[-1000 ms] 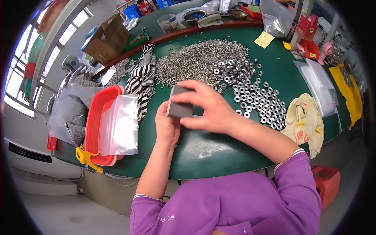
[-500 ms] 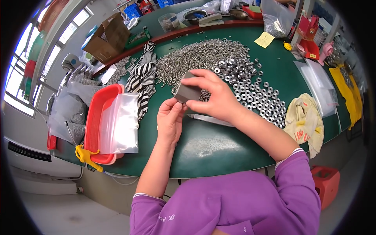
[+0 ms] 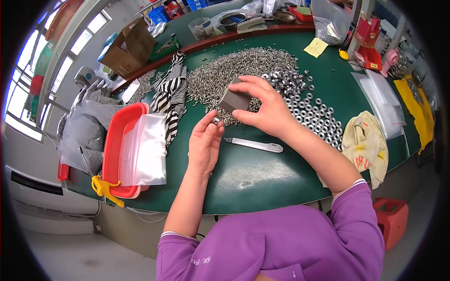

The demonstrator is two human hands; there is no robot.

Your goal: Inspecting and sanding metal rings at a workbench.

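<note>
My left hand point(image 3: 205, 143) pinches a small shiny metal ring point(image 3: 216, 120) between thumb and fingertips. Just above and to the right of it, my right hand point(image 3: 271, 108) grips a dark grey rectangular block point(image 3: 234, 100), fingers over its top and thumb at its lower edge. A small gap separates block and ring. On the green table below lies a silver utility knife point(image 3: 255, 144). Behind the block spreads a large heap of small metal pins point(image 3: 239, 65). To the right of my right hand are many metal rings point(image 3: 311, 114), partly laid out flat, partly piled.
At left stand a red basket point(image 3: 123, 122) with clear plastic bags, a yellow air gun point(image 3: 104, 186) and a striped cloth point(image 3: 169, 91). A cream cloth point(image 3: 363, 145) hangs over the right edge. A cardboard box point(image 3: 129, 49) and a metal bowl point(image 3: 233, 18) sit at the back.
My right hand has lifted the grey block up and right, away from my left hand. The metal ring in my left fingers and the whole knife now show.
</note>
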